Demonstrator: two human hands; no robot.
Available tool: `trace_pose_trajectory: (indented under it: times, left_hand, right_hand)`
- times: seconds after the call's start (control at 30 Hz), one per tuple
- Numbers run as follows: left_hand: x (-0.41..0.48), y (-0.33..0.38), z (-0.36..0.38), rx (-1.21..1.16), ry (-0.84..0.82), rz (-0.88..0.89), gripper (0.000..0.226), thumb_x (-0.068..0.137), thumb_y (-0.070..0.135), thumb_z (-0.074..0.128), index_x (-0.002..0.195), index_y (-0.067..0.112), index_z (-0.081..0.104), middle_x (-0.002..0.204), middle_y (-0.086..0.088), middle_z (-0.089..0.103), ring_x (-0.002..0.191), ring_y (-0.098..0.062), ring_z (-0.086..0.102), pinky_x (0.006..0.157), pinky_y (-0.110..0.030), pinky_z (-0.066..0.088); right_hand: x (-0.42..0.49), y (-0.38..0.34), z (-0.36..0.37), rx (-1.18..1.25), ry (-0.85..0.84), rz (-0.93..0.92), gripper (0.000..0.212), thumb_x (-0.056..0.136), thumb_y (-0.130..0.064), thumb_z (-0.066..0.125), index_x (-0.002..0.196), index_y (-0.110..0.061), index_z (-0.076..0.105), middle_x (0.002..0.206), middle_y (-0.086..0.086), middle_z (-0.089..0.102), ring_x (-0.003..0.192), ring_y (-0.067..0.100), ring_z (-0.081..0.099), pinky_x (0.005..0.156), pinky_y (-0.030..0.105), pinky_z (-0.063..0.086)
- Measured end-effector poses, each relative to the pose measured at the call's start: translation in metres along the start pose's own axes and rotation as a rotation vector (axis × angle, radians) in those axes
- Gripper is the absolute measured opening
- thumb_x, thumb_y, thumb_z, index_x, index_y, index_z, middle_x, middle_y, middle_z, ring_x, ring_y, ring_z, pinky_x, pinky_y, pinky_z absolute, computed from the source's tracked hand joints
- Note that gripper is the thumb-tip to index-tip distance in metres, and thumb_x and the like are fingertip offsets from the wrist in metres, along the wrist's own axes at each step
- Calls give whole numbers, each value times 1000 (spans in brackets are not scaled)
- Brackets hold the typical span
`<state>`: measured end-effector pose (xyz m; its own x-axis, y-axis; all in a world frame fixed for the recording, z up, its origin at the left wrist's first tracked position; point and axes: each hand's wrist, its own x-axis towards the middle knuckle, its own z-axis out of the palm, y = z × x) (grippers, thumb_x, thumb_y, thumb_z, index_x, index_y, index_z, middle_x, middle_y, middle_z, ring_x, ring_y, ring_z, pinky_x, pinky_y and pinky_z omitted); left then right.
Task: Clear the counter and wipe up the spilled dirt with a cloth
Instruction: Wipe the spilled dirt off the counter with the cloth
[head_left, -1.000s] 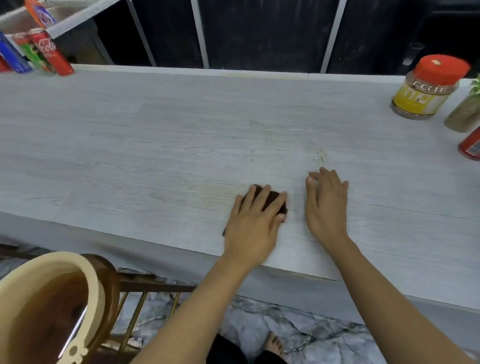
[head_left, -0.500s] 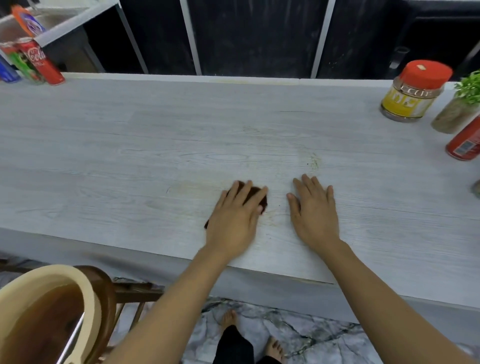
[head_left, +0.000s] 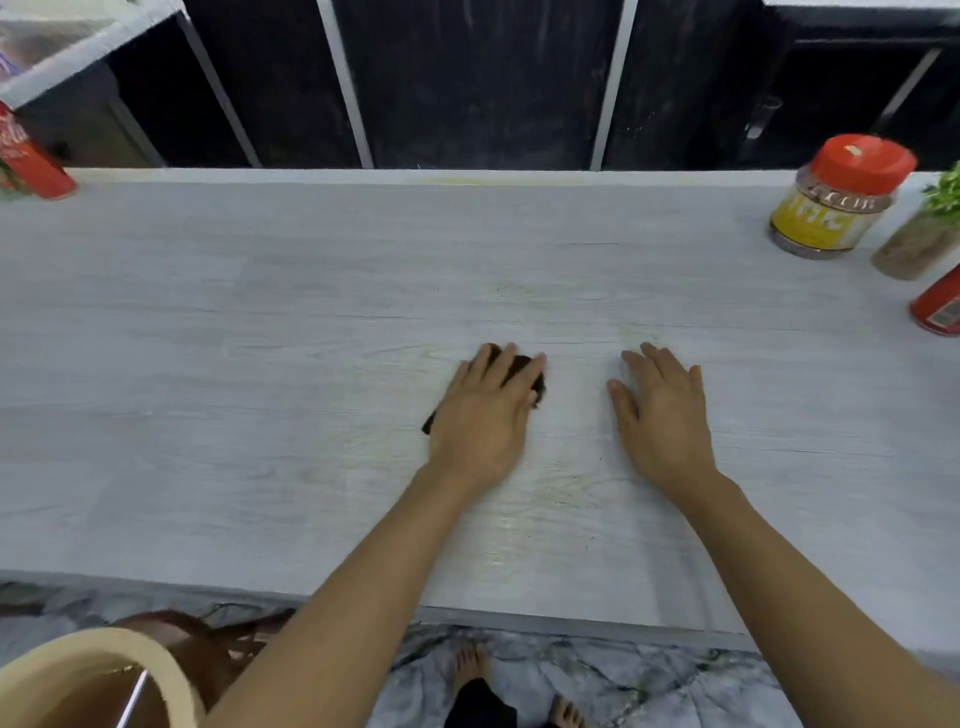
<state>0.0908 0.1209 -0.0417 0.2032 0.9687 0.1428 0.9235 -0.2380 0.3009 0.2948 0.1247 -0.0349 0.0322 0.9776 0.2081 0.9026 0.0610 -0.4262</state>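
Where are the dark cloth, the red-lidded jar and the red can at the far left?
dark cloth (head_left: 537, 385), head view, on the edge showing past the left hand's fingers.
red-lidded jar (head_left: 815, 223), head view, on its yellow label.
red can (head_left: 31, 169), head view, on its side.

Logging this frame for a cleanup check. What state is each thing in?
Cloth: flat on counter, pressed under left hand.
Left hand: flat on cloth.
Right hand: empty, flat on counter.
Jar: upright, lid on.
Counter: faint smears near hands.
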Motion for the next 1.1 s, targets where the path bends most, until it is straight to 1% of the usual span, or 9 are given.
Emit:
trace_pose_trajectory:
  times: [0.13, 0.23, 0.33, 0.47, 0.57, 0.67, 0.77, 0.93, 1.1]
  left_hand:
    - [-35, -37, -24, -70, -101, 245, 48, 103, 40, 24, 150, 35, 22, 157, 11, 20, 147, -9, 11, 120, -29, 6]
    - [1, -120, -37, -52, 20, -10, 49, 100, 39, 30, 146, 23, 39, 153, -3, 36, 144, -21, 26, 118, -38, 19]
    - [74, -153, -40, -16, 59, -280, 48, 103, 33, 28, 149, 20, 33, 157, -9, 28, 146, -28, 20, 119, -43, 17]
    - [129, -74, -10, -55, 37, -152, 48, 104, 30, 25, 150, 17, 29, 156, -8, 29, 145, -28, 19, 118, -40, 16]
    - [72, 14, 15, -93, -73, 208, 48, 104, 33, 26, 151, 23, 26, 158, -2, 25, 148, -22, 15, 121, -36, 9]
    - [12, 27, -1, -103, -179, 503, 49, 104, 37, 28, 151, 27, 21, 159, 7, 17, 147, -10, 9, 120, -28, 3]
    - [47, -23, -13, -162, -189, 413, 51, 102, 41, 29, 151, 28, 20, 157, 13, 16, 145, -2, 7, 117, -20, -1]
    - [181, -44, 8, -79, -86, 35, 50, 104, 35, 27, 150, 16, 26, 159, -6, 23, 147, -23, 16, 120, -38, 11]
    - [152, 76, 46, -116, -120, 293, 51, 104, 34, 25, 151, 16, 21, 160, -3, 21, 148, -23, 12, 121, -38, 10]
  right_hand:
    - [12, -1, 7, -49, -51, 35, 50, 100, -36, 36, 143, -10, 38, 153, 11, 30, 145, 26, 19, 119, 47, 4]
    - [10, -1, 11, -82, -61, 46, 52, 100, -38, 32, 145, -11, 35, 155, 9, 28, 146, 24, 16, 119, 45, 4]
    - [9, -1, 11, -85, -58, 50, 52, 101, -39, 32, 146, -13, 34, 156, 7, 26, 146, 21, 14, 120, 42, 3]
    - [9, -2, 7, 3, -33, 58, 48, 100, -34, 40, 143, -12, 40, 154, 7, 31, 145, 20, 19, 120, 37, 6]
    - [11, 7, -8, 73, 26, 117, 45, 99, -30, 44, 140, -10, 44, 152, 8, 34, 144, 20, 22, 119, 37, 13]
    - [12, 30, -27, 24, 46, 172, 46, 99, -28, 45, 140, -10, 43, 151, 8, 35, 143, 22, 23, 118, 34, 11]
    - [8, 50, -40, 7, 24, 220, 47, 98, -29, 45, 141, -11, 42, 152, 7, 35, 143, 21, 25, 119, 38, 14]
    - [-8, 69, -47, 6, 40, 273, 46, 98, -30, 45, 141, -13, 43, 151, 6, 36, 142, 21, 26, 119, 39, 15]
    - [-14, 78, -50, 68, 28, 278, 44, 100, -28, 42, 142, -15, 42, 150, 1, 37, 141, 16, 27, 118, 32, 15]
